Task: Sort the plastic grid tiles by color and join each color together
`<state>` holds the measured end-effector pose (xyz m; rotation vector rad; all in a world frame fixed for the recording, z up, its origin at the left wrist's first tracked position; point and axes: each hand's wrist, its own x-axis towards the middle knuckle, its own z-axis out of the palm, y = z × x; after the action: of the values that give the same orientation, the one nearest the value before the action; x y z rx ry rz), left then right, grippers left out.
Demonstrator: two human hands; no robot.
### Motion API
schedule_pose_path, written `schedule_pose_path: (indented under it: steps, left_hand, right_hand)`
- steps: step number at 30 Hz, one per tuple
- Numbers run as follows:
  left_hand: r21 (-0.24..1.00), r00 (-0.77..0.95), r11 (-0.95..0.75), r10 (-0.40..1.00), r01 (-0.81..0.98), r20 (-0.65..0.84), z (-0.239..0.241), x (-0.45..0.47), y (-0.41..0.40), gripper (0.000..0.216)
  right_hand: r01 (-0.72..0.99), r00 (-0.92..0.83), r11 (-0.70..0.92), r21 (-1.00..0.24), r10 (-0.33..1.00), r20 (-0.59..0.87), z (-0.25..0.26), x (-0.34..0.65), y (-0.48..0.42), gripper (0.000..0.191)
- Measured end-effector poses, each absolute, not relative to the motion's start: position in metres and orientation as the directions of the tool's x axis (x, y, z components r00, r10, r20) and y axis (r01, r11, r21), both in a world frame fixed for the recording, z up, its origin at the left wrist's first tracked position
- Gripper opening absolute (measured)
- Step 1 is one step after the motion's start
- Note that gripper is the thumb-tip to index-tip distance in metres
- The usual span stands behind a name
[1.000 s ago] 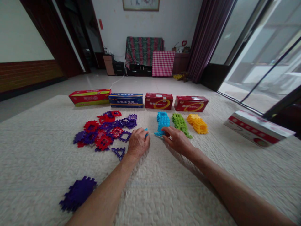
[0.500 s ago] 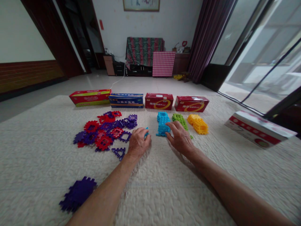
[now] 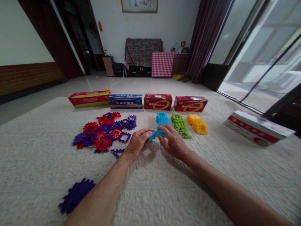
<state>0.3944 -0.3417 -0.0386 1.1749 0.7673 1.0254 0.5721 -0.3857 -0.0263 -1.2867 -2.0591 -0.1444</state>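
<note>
A light-blue toothed building tile [image 3: 152,137] is pinched in the fingers of my left hand [image 3: 137,143], tilted above the quilted mat. My right hand [image 3: 175,142] is closed on another blue tile [image 3: 161,133] beside it, between thumb and fingers. The two tiles meet or nearly meet; I cannot tell whether they are joined. Just beyond my right fingers is a row of stacked blue tiles [image 3: 162,118], partly hidden. Green tiles [image 3: 179,123] and yellow tiles [image 3: 197,124] lie in rows to the right.
Red and purple tiles [image 3: 103,142] are heaped on the left, with a dark purple stack [image 3: 77,195] nearer me. A red-green box [image 3: 89,99], a blue box [image 3: 125,101] and two red boxes [image 3: 158,102] line the far side. A white-red box [image 3: 258,128] lies right.
My left hand has brought its blue tile up and right, close to my right hand. My right hand has drawn slightly back and left with a blue tile, uncovering more green tiles.
</note>
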Motion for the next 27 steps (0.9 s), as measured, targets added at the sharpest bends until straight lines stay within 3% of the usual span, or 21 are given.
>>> schedule_pose_path:
  steps: [7,13,19,23,27]
  left_hand:
    - [0.954,0.366,0.162,0.929,-0.252,-0.061,-0.033,0.396,-0.344,0.035]
    - [0.981,0.317,0.071,0.948,-0.181,-0.01,-0.035,0.394,-0.343,0.037]
    - [0.992,0.397,-0.122,0.912,0.013,0.107,-0.035,0.392,-0.344,0.032]
    - [0.976,0.355,-0.206,0.919,0.067,0.17,-0.034,0.393,-0.345,0.026]
    - [0.994,0.252,-0.104,0.963,0.016,0.097,-0.036,0.394,-0.344,0.026]
  right_hand:
    - [0.763,-0.209,0.51,-0.397,0.776,0.595,-0.029,0.572,-0.384,0.013]
    - [0.679,-0.245,0.554,-0.481,0.79,0.562,-0.02,0.573,-0.384,0.009]
    - [0.741,-0.25,0.35,-0.574,0.936,0.248,-0.006,0.576,-0.39,0.006]
    - [0.798,-0.253,0.32,-0.511,0.947,0.199,0.003,0.587,-0.39,0.005]
    - [0.849,-0.214,0.297,-0.437,0.95,0.229,0.013,0.605,-0.386,0.008]
